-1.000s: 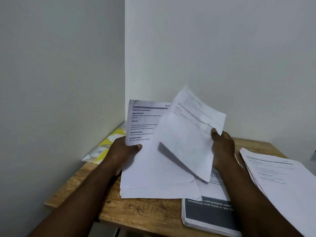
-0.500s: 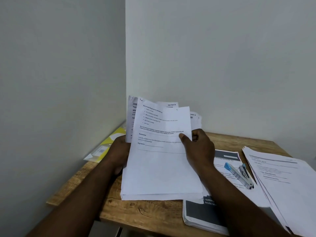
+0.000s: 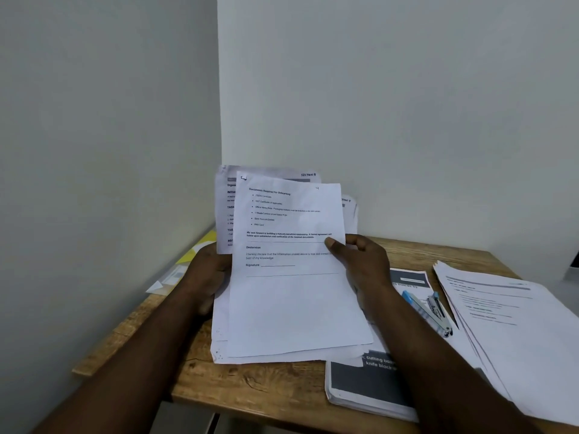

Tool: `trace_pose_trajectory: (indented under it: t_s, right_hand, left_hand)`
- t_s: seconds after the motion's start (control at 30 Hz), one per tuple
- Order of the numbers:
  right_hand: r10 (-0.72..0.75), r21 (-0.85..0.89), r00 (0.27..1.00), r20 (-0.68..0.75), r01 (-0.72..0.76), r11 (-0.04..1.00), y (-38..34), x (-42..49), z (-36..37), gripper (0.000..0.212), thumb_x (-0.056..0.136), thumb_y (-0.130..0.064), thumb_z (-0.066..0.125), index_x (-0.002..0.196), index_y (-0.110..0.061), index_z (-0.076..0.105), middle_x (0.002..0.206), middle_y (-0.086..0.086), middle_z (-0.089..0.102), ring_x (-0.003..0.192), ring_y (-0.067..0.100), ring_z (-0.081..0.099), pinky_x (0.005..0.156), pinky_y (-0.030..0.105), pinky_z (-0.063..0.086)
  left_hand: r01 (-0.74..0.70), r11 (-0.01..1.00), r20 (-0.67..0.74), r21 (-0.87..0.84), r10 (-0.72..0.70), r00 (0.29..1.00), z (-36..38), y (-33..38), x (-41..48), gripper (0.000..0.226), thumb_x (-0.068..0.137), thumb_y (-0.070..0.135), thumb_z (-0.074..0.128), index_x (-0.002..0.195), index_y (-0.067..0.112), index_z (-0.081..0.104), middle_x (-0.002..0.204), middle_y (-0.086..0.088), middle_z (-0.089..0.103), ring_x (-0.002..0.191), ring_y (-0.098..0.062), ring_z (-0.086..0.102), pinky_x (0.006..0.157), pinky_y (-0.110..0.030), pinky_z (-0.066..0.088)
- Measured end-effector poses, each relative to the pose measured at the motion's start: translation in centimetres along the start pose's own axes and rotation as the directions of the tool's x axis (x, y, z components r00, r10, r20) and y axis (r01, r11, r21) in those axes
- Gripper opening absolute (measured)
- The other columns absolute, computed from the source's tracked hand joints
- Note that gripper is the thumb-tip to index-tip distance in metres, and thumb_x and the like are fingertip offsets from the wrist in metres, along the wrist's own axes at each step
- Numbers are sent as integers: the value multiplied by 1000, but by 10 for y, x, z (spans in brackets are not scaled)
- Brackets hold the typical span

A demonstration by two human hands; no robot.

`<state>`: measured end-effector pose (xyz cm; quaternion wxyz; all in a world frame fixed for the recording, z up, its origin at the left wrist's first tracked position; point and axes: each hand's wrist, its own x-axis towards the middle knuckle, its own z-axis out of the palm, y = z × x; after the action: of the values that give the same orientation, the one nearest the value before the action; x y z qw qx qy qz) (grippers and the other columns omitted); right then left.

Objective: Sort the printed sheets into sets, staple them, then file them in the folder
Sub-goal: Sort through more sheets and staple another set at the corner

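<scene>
Head view: a wooden table [image 3: 250, 389] carries a fanned pile of sheets [image 3: 517, 333] at right. A sheaf of printed sheets [image 3: 291, 302] is held tilted over the middle. The left hand [image 3: 206, 277] grips its left edge and the right hand [image 3: 360, 264] pinches its front page. A yellow folder [image 3: 194, 255] lies far left and a stapler [image 3: 429, 311] lies right.

The left hand [image 3: 206, 277] has its fingers hidden behind the sheets [image 3: 291, 308]; the pile [image 3: 517, 333] at the table's [image 3: 250, 383] right edge is cut off.
</scene>
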<state>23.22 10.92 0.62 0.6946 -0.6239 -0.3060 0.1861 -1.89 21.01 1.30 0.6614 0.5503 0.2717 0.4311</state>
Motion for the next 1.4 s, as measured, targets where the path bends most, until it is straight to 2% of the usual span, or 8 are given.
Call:
trace_pose_trajectory:
  t_s: [0.2,0.47,0.53,0.67,0.83,1.03,1.27,1.4]
  right_hand:
    - [24,58,990,138,-32,998,-1,-4,-5,27,77,-22,94,78,-14,69,87,5,77,47,3,57,45,19,45]
    - [-60,-124,996,-61,53,991,5,-1,7,43,65,-50,98,80,-19,72,99,-3,76,91,20,69,76,31,51]
    - [-93,-154,991,-92,78,985,4,-4,8,43,68,-51,96,76,-20,67,93,-7,72,83,18,62,71,30,46]
    - [-93,-147,993,-72,82,986,6,-4,10,48,69,-59,92,70,-21,64,73,-12,64,66,14,50,66,29,39]
    - [-36,-19,985,167,40,999,1,-4,7,30,80,-43,89,70,-22,71,69,-13,65,63,8,55,71,29,43]
    - [-92,-61,992,81,97,993,-1,-7,9,45,86,-39,87,54,-24,58,53,-17,47,54,4,40,59,27,31]
    - [-158,15,986,60,157,987,-11,-14,11,30,90,-52,76,86,-23,78,99,-10,78,105,16,70,101,43,53]
    - [-175,97,985,-3,175,980,-23,-13,4,15,103,-16,66,108,-29,73,123,-5,70,126,15,59,91,17,49]
  left_hand:
    - [22,997,-6,68,-21,1000,-3,-3,3,24,98,-5,55,110,1,74,110,-21,78,82,-28,79,61,-34,63]
    - [81,986,41,-144,-76,996,2,-3,6,80,80,80,68,134,22,68,128,-5,75,117,-26,73,102,-46,55]
    - [57,996,89,-73,-51,995,3,-7,6,76,71,56,91,126,7,71,125,-15,75,111,-26,75,91,-37,61]
    - [28,1000,62,-14,-27,998,4,-6,3,24,94,2,70,117,2,73,112,-15,79,100,-35,78,71,-36,64]
    - [4,998,-45,-55,-6,999,0,-7,9,25,98,10,68,120,2,72,112,-16,79,96,-34,78,68,-37,64]
    - [26,999,-19,-45,-27,999,-2,-8,8,33,100,26,69,126,6,71,118,-13,78,108,-36,75,99,-51,56]
    - [-17,994,102,-112,29,994,-2,-10,8,37,95,-8,61,131,0,65,126,-14,74,111,-30,75,78,-31,63]
    - [-21,990,95,-142,35,995,-2,-8,8,37,96,-5,60,132,4,65,125,-12,75,109,-26,76,75,-29,63]
